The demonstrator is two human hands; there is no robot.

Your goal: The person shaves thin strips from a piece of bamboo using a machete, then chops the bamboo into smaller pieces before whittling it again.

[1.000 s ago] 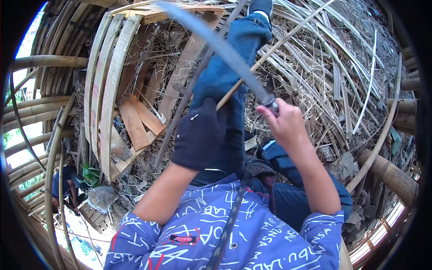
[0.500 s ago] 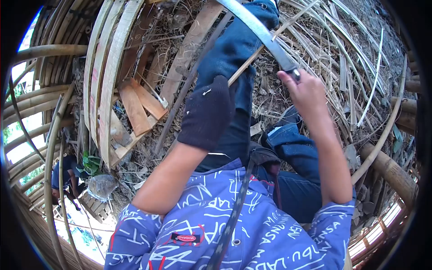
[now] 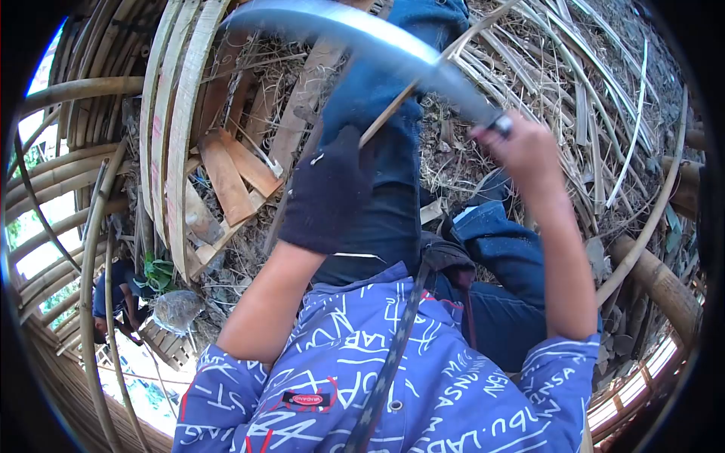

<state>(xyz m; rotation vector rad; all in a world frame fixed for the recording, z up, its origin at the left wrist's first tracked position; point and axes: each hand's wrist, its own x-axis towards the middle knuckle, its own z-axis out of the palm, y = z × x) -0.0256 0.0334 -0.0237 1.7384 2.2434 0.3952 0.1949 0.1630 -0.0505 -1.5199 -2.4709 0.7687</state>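
My left hand [image 3: 326, 192], in a black knit glove, is closed around a thin bamboo strip [image 3: 390, 113] over my outstretched jeans leg [image 3: 385, 181]. From the glove the strip slants up and right. Bare and wrapped around its handle, my right hand [image 3: 525, 155] grips a long curved machete [image 3: 332, 19], whose blade is smeared by motion. Its blade reaches left across my leg and overlaps the strip a little beyond the glove.
Several pale bamboo slats [image 3: 189, 136] stand at left beside short wood pieces [image 3: 230, 177]. Split bamboo strips [image 3: 581, 83] and shavings litter the ground at right, near a thick bamboo pole [image 3: 657, 287]. Another person [image 3: 117, 294] bends over beyond the bamboo frame at lower left.
The machete blade has swung so that its tip points further left, lying flatter across the view. My gloved left hand has shifted left and the strip with it; my right hand moved slightly right.
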